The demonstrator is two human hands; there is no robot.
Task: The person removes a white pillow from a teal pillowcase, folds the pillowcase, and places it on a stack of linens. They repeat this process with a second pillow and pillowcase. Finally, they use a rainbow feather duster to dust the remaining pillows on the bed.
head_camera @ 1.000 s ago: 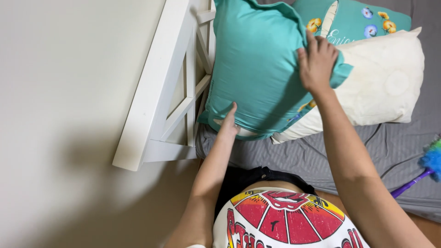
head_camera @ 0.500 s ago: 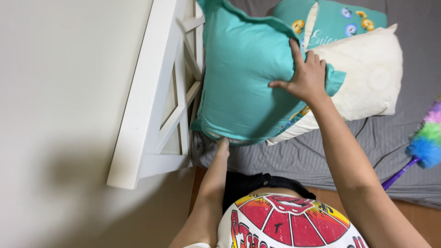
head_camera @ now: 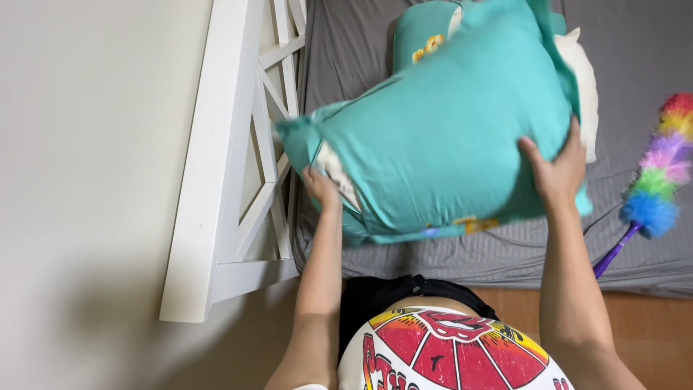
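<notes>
A large teal pillow [head_camera: 447,137] is lifted off the bed, held flat between both hands. My left hand [head_camera: 321,189] grips its left end, where the white inner pillow shows at the open case. My right hand [head_camera: 556,170] clasps its right edge. Behind it lie a second teal pillow with yellow flower prints [head_camera: 426,32] and a cream pillow [head_camera: 581,79], both mostly hidden.
A grey striped sheet [head_camera: 505,253] covers the bed. The white slatted headboard [head_camera: 238,152] stands at the left against a pale wall. A rainbow feather duster with a purple handle [head_camera: 653,180] lies on the bed at the right. Wooden floor shows at the bottom right.
The teal pillow has come up off the bed and away from the headboard. My left hand moved from under its lower corner to its open end; my right hand shifted to its right edge.
</notes>
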